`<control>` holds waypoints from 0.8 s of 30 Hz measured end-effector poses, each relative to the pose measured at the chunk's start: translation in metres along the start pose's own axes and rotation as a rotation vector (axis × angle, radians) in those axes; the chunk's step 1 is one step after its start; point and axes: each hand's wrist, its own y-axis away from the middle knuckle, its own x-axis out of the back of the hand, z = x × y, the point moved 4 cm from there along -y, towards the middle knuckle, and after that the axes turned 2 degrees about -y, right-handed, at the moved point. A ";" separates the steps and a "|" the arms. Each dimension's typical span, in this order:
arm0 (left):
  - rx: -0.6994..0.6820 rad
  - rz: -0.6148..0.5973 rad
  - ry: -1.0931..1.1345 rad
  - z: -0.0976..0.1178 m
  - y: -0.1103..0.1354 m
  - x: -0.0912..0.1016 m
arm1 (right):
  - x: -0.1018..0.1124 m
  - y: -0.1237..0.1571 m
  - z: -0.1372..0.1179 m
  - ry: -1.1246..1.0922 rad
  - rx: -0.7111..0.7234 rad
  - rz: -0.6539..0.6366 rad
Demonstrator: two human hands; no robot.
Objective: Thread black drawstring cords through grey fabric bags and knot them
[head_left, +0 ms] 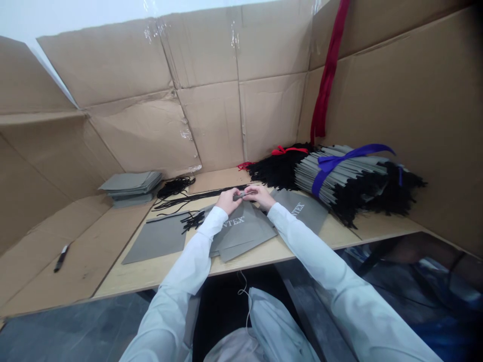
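Observation:
My left hand (228, 200) and my right hand (259, 196) are close together over the table, both with fingers pinched at the top edge of a grey pouch (254, 229). White lettering ending in "NTEX" shows on its front. More grey pouches lie beneath it. To the right is another printed grey pouch (315, 213), partly behind my right forearm. A bunch of short black cords (193, 220) sits left of my left hand. Beside that lies a flat grey piece (156, 239) with a black cord along its top. Long black cords (204, 195) stretch behind my hands.
Grey pieces (130, 187) are stacked at the back left, near a tangle of black cord (175, 187). At right lies a pouch bundle tied with blue ribbon (332, 166); behind it are black cords (277, 168). A marker (61, 259) lies left. Cardboard walls (211, 120) surround the table.

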 end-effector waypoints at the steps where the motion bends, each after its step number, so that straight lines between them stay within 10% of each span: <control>1: 0.003 -0.018 0.004 -0.001 0.000 0.001 | 0.001 0.001 -0.001 -0.002 -0.015 -0.001; 24: 0.101 -0.080 0.362 -0.019 0.000 0.000 | 0.002 0.000 0.001 0.132 0.045 -0.049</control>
